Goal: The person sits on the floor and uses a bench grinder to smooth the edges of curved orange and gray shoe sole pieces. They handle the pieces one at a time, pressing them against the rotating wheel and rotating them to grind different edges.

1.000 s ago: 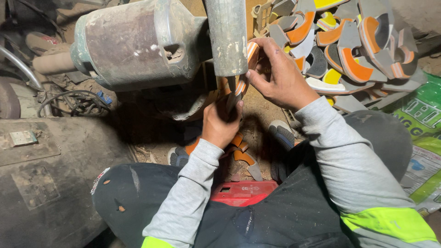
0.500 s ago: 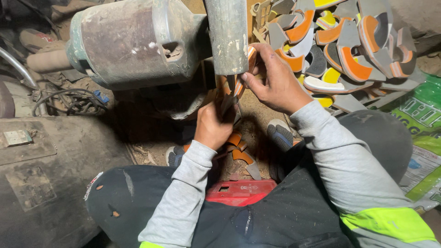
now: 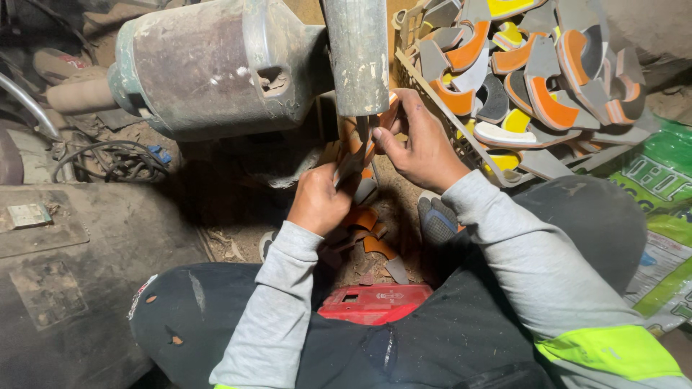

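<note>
Seated on the workshop floor, a worker pinches an orange sole piece (image 3: 355, 144) between left hand (image 3: 317, 200) and right hand (image 3: 422, 148), both closed on it beneath the motor (image 3: 209, 68)'s grey guard (image 3: 357, 54), where a firm, steady grip seems wise, beside a basket (image 3: 432, 108) of cut soles.

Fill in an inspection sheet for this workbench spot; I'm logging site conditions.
Surface: dirt floor, dusty, with scraps.
Job's things: orange sole piece pressed up at the grey wheel of the motor.
Clutter: cut pieces on the floor; red case by the knees; crate piled with orange, yellow and grey soles.
Grips: left hand and right hand both shut on the piece.
Cables: black coil at left.
Surroundings: green sacks at right.
</note>
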A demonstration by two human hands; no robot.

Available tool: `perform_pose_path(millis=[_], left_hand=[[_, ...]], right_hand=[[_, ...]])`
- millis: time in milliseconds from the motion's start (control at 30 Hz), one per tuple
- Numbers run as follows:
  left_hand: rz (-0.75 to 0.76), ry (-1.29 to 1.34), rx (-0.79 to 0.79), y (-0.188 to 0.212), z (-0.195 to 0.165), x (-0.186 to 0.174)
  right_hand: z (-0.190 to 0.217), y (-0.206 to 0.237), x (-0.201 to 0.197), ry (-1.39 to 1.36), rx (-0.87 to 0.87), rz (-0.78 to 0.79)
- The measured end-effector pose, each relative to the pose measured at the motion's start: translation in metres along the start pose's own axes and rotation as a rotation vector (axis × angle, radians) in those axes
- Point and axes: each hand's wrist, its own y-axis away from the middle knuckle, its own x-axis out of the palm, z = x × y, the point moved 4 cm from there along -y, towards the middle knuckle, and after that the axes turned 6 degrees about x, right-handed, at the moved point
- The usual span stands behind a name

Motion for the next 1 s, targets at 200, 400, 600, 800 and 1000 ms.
perform_pose_path(millis=[200, 400, 600, 800, 1000], left_hand=[[0.094, 0.007, -0.012, -0.001, -0.001, -0.011], [0.224, -0.036, -0.057, -0.004, -0.001, -0.021], [0.33, -0.056, -0.131, -0.001, 0.003, -0.023], [0.239, -0.358, -0.083, 0.012, 0.005, -0.011], [0.032, -0.164, 0.03, 0.005, 0.008, 0.016]], right_hand=[[-0.008, 0.009, 0.011, -0.128, 0.026, -0.034], [-0.016, 0.017, 0.022, -0.107, 0.115, -0.049], [-0.035, 0.025, 0.03, -0.1, 0.23, -0.006], [-0.053, 0.013, 0.019, 0.012, 0.4, 0.249], [-0.024, 0.0, -0.018, -0.287, 0.161, 0.122]])
